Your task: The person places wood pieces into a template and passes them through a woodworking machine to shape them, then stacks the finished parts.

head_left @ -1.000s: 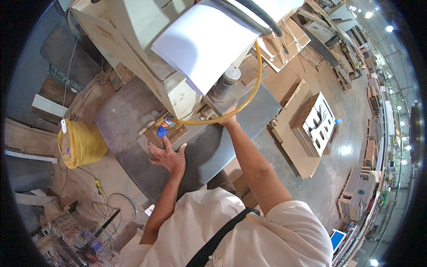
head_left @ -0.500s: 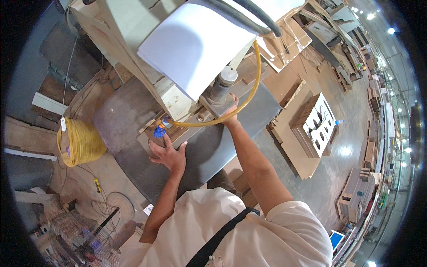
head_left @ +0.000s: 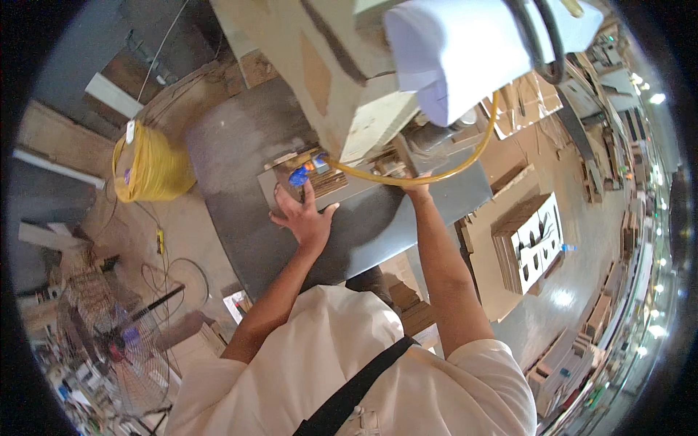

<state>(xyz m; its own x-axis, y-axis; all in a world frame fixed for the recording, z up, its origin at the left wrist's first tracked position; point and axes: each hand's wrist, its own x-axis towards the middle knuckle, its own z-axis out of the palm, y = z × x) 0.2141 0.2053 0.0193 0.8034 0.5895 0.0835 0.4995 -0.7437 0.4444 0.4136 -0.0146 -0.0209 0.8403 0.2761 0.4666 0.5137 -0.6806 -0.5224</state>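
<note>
My left hand (head_left: 304,220) lies with fingers spread at the near edge of a flat brown board (head_left: 270,190) on a dark grey machine table (head_left: 240,160). Its index fingertip is close to a blue valve handle (head_left: 299,176) at the end of a yellow hose (head_left: 454,176). My right hand (head_left: 417,189) reaches under the hose, beside a metal block (head_left: 424,156) below the pale machine housing (head_left: 374,120). The hose and block hide most of its fingers, so what it grips cannot be made out.
White sheets (head_left: 454,65) hang over the machine top. A yellow sack (head_left: 156,171) stands on the floor at left, a wire fan (head_left: 134,356) at lower left. To the right, a stack of boards with cut-out shapes (head_left: 539,243) rests on a larger panel.
The whole view has swung, so the table and machine sit farther right and higher. My left hand stays by the blue valve. The fingers of my right hand are more hidden now.
</note>
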